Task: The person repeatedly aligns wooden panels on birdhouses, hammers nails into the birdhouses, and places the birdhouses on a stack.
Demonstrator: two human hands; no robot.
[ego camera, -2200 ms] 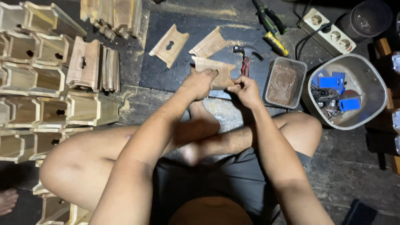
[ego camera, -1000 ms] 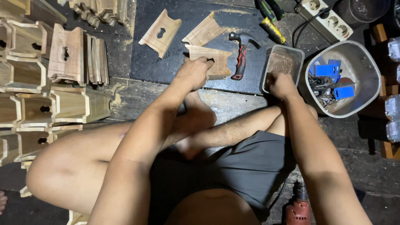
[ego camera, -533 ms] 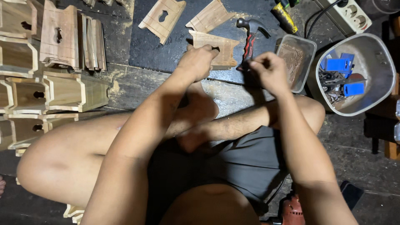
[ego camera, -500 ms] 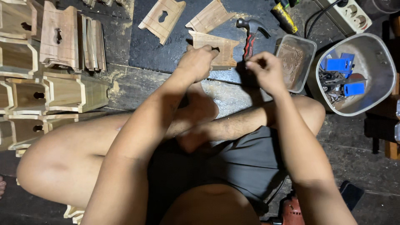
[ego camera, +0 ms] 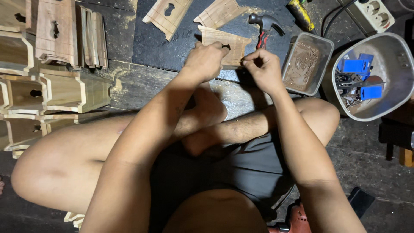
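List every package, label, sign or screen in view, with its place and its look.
No signs or screens in view.
Blue packages: small, flat, in the grey tub at right.
Clear plastic tray: rectangular, full of brown nails, beside the right hand.
Any labels are too small to tell.

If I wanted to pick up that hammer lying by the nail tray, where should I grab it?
Probably by the red handle, coming from above with fingers across it. The hammer lies flat on the dark mat, head away from the person, and the handle runs toward the right hand. Only a short stretch shows between the head and that hand, beside the nail tray, so the room is tight.
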